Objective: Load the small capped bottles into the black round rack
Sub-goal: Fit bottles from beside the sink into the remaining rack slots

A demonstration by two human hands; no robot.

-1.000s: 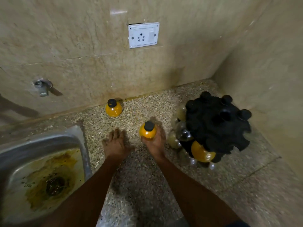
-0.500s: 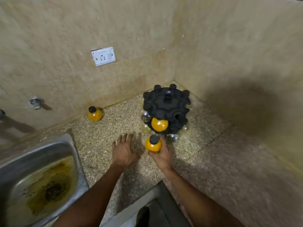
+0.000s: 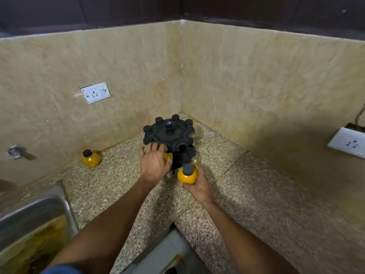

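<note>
One capped bottle (image 3: 187, 176) is sitting upright, cupped in the right hand (image 3: 197, 186); the rack (image 3: 169, 135) is standing just beyond it; the left hand (image 3: 154, 165) is resting spread against its near edge.

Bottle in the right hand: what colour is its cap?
Black cap on the orange bottle in the right hand, seen in the head view.

The round rack (image 3: 169, 137) is showing solid black, matching the black caps (image 3: 187, 169) on the bottles. The held bottle (image 3: 187, 176) and the one by the wall (image 3: 91, 159) are glowing orange-yellow. The worktop (image 3: 122, 182) is showing speckled beige-brown, the walls (image 3: 256, 80) mottled tan, the sockets (image 3: 95, 92) white.
</note>
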